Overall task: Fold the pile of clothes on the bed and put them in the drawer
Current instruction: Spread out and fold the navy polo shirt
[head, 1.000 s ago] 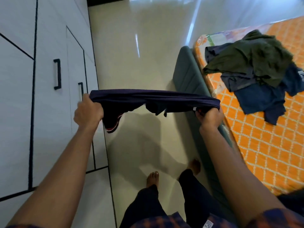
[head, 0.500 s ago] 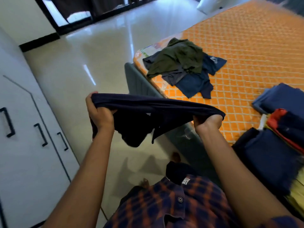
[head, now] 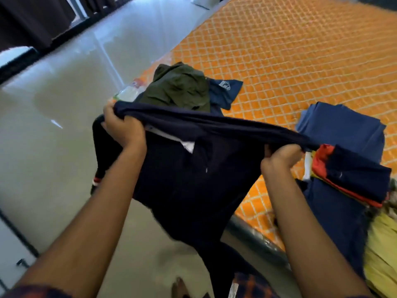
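Your left hand [head: 122, 127] and right hand [head: 279, 158] each squeeze a top corner of the dark shirt [head: 193, 179], which looks soft, light and floppy, hanging over the bed's [head: 300, 61] near left edge, so hold those corners.

One view only, head-worn and wide-angle: looking forward and down, frame tilted, close above the bed [head: 300, 61] on the right, floor [head: 53, 136] left.

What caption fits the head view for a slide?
Left hand and right hand hold a dark garment beside the orange bed.
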Demonstrator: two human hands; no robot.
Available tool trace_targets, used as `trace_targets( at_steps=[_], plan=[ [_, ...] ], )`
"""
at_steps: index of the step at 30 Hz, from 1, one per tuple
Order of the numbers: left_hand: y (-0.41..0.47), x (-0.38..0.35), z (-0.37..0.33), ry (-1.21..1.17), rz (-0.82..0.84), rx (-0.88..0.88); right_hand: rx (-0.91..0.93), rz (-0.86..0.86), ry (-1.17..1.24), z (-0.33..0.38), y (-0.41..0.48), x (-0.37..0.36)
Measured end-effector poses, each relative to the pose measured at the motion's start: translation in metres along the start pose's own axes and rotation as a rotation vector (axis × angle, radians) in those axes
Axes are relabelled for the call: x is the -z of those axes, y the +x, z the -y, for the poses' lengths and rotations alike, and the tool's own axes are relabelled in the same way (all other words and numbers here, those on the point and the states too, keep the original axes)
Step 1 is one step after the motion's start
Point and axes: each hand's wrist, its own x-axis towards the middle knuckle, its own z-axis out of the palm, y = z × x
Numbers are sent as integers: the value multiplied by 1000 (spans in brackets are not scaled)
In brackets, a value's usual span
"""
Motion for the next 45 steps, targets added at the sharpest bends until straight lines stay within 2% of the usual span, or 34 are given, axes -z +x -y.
trace_targets(
  at_steps=[2, 4, 7, 9, 10, 12, 14, 15, 18, 22, 25, 28, 29, 31, 32, 34, 36, 38, 40, 41, 43, 45],
  plan=[
    [39, -86, -15, 170, 126, -1, 45, 38, -34, 1, 64, -68],
    [80, -172, -11, 359, 283, 29, 122, 105, -168, -8, 132, -126],
    [102, -271, 33, 698, 556, 62, 252, 201, -793, -39, 223, -167],
    [91, -293, 74, 917, 705, -5, 327, 317, -1187, -63, 250, -156],
    [80, -303, 104, 965, 769, -40, 339, 416, -1310, -81, 267, -144],
    [52, -306, 163, 1093, 929, -116, 283, 575, -1497, -118, 297, -110],
    [25, -292, 210, 1224, 1026, -219, 211, 640, -1666, -151, 313, -70],
    [17, -288, 225, 1251, 1029, -271, 263, 628, -1721, -160, 317, -56],
    [16, -291, 243, 1235, 956, -385, 495, 553, -1683, -178, 329, -45],
    [38, -325, 224, 1132, 917, -480, 530, 389, -1478, -174, 346, -72],
    [40, -348, 206, 946, 945, -654, 709, 492, -1510, -169, 359, -101],
    [33, -368, 204, 832, 1046, -1001, 763, 701, -1746, -172, 370, -125],
    [30, -378, 205, 802, 1120, -1089, 762, 712, -1843, -174, 375, -130],
    [22, -401, 211, 852, 1273, -1261, 696, 565, -1971, -169, 389, -143],
    [17, -412, 217, 929, 1332, -1296, 600, 469, -1960, -163, 398, -148],
    [10, -436, 224, 1119, 1360, -1201, 425, 294, -1852, -144, 420, -157],
    [12, -462, 227, 1287, 1258, -992, 294, 172, -1741, -123, 435, -159],
    [19, -487, 226, 1335, 1177, -802, 301, 133, -1750, -114, 441, -154],
    [25, -501, 224, 1289, 1160, -748, 576, 218, -1757, -122, 428, -144],
    [29, -503, 222, 1250, 1142, -788, 753, 355, -1690, -131, 412, -140],
    [32, -499, 219, 1150, 1100, -1013, 937, 692, -1527, -158, 369, -128],
    [26, -486, 215, 969, 1054, -1236, 964, 917, -1590, -190, 319, -112]
  ],
)
